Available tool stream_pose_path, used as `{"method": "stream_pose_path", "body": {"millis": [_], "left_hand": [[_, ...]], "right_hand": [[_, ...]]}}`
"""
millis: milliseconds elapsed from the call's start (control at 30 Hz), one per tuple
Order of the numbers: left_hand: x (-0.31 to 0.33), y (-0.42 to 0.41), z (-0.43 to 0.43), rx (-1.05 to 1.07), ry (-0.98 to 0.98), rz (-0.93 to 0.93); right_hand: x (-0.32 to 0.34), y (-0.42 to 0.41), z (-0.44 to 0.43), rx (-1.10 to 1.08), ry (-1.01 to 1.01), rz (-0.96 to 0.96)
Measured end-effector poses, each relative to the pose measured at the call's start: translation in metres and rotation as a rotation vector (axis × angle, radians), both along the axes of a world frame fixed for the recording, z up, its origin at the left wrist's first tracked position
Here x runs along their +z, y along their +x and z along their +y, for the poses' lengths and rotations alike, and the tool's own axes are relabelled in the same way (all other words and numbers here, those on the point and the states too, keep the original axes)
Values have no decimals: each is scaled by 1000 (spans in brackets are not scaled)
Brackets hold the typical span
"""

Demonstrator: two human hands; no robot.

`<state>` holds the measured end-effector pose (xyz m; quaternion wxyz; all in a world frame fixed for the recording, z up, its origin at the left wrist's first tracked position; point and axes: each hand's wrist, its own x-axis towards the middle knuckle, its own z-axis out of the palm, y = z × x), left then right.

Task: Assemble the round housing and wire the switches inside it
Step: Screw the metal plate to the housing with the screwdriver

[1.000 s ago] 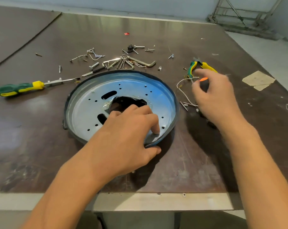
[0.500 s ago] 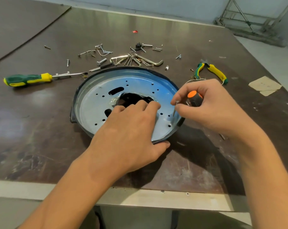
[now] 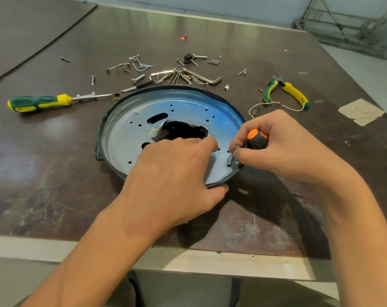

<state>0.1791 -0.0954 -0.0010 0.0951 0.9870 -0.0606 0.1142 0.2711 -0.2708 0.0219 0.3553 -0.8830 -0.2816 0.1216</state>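
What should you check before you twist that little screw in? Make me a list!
1. Round housing held steady: ok, the left hand grips its near rim.
2. Screw in hand: ok, the right hand pinches it.
3. Screw tip at a hole: ok, it meets one by the right rim.
4. Screw standing straight: not ok, it leans.
5. Screwdriver on the screw head: not ok, it lies tucked in the right hand and its tip is hidden.
6. Something underneath for the screw to bite into: cannot tell.
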Motion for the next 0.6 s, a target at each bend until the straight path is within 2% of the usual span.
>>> {"method": "stream_pose_path", "body": {"millis": [267,600], "left_hand": [[0,0,-1,27,38,-21],[-2,2,-1,27,104,-65]], "right_hand": [[0,2,-1,40,-55,19],[-5,4,-5,57,28,42]]}}
